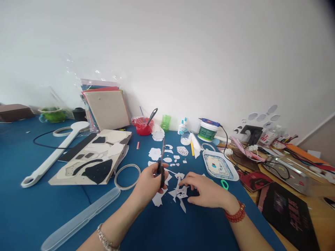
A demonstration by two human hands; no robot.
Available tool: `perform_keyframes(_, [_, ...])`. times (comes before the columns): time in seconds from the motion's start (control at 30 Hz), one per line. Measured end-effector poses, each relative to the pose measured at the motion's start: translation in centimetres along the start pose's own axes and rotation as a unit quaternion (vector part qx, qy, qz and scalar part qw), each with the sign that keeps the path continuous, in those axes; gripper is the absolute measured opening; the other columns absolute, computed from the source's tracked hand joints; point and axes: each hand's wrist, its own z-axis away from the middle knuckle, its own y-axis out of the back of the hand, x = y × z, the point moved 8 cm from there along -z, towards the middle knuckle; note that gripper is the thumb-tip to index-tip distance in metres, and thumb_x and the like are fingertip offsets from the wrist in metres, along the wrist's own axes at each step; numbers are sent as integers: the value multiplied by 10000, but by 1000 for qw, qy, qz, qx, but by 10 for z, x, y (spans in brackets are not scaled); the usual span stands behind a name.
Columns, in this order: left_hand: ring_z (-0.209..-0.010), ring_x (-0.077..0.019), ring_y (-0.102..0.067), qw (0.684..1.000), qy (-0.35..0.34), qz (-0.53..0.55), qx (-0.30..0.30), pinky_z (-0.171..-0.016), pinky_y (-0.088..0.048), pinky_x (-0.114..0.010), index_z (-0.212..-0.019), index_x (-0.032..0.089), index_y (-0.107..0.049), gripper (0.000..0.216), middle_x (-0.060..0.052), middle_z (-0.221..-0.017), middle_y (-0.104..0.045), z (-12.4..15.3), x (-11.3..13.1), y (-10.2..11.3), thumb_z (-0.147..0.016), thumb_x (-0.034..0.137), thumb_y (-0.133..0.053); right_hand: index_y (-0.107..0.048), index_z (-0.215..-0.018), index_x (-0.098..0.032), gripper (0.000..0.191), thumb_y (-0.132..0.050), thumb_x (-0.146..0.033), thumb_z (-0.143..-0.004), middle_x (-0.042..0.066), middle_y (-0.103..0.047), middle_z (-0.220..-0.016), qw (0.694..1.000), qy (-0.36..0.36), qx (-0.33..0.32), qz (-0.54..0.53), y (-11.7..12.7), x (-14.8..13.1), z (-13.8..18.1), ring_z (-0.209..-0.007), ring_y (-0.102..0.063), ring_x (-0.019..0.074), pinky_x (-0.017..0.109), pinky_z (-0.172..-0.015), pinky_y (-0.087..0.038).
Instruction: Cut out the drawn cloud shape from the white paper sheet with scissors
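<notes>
My left hand is closed round the black handles of a pair of scissors, whose blades point away from me over the blue table. My right hand lies palm down, with its fingers bent onto a jagged white paper cutout just right of the scissors. More white paper scraps lie scattered beyond both hands. A red bead bracelet is on my right wrist, a silver one on my left.
A clear plastic case lies front left beside a tape ring and a board with cut shapes. A patterned tray, glue tub, red cup and clutter fill the right and back.
</notes>
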Motion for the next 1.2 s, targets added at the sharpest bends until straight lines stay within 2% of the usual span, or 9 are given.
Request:
perform_keyframes(0.1, [-543, -137, -579, 1000, 5, 4, -8, -478, -500, -250, -1099, 134, -584, 421, -5, -708, -598, 1, -3, -3, -731, 329, -646, -626, -1065, -265, 293, -707, -212, -788, -10, -549, -985, 1000, -7, 13, 8, -1, -1, -3, -793, -553, 138, 231, -610, -379])
perform_keyframes(0.37, [-541, -140, -592, 999, 23, -7, -38, -487, -508, -247, -1114, 128, -571, 406, 7, -673, -596, 5, -8, -12, -758, 311, -640, -663, -842, -218, 113, -649, -108, -823, -23, -587, -872, 997, 27, 63, 27, 5, -7, -6, -690, -559, 111, 230, -614, -395])
perform_keyframes(0.57, [-542, -117, -588, 998, 25, -2, -49, -491, -501, -228, -1118, 132, -577, 408, -6, -740, -614, 4, -8, -13, -786, 355, -655, -671, -908, -216, 136, -547, -167, -939, -8, -610, -804, 978, 53, 201, 25, 34, -9, 6, -633, -563, 115, 239, -563, -406])
perform_keyframes(0.67, [-535, -110, -608, 996, 33, 18, -83, -475, -495, -227, -1093, 136, -598, 421, -32, -847, -634, 7, -8, -21, -792, 424, -661, -677, -966, -225, 166, -515, -188, -961, -10, -674, -815, 957, 93, 272, 28, 42, -17, 11, -692, -619, 129, 243, -607, -435])
perform_keyframes(0.77, [-578, -132, -651, 989, 54, 48, -126, -510, -530, -249, -1105, 136, -596, 493, -54, -921, -647, 11, -12, -32, -778, 497, -672, -679, -1019, -224, 208, -500, -151, -942, 0, -717, -909, 937, 142, 315, 41, 40, -29, 14, -778, -661, 155, 261, -673, -461])
perform_keyframes(0.83, [-595, -140, -660, 986, 66, 65, -135, -544, -545, -255, -1119, 122, -582, 514, -46, -860, -654, 13, -15, -36, -754, 462, -707, -681, -1016, -218, 232, -493, -120, -922, 9, -721, -911, 930, 162, 328, 47, 36, -36, 14, -769, -669, 166, 267, -666, -464])
perform_keyframes(0.97, [-611, -140, -651, 987, 64, 87, -117, -576, -543, -249, -1108, 109, -574, 494, 6, -731, -616, 11, -18, -35, -696, 321, -745, -680, -988, -207, 223, -503, -98, -905, 18, -722, -904, 926, 176, 330, 46, 28, -45, 14, -781, -680, 171, 264, -678, -480])
perform_keyframes(1.2, [-521, -105, -567, 991, 52, 88, -90, -572, -513, -269, -1062, 115, -611, 472, 29, -702, -600, 11, -14, -29, -657, 321, -737, -674, -1055, -226, 265, -484, -119, -905, 20, -723, -945, 947, 157, 277, 33, 22, -52, 8, -818, -683, 181, 278, -680, -478])
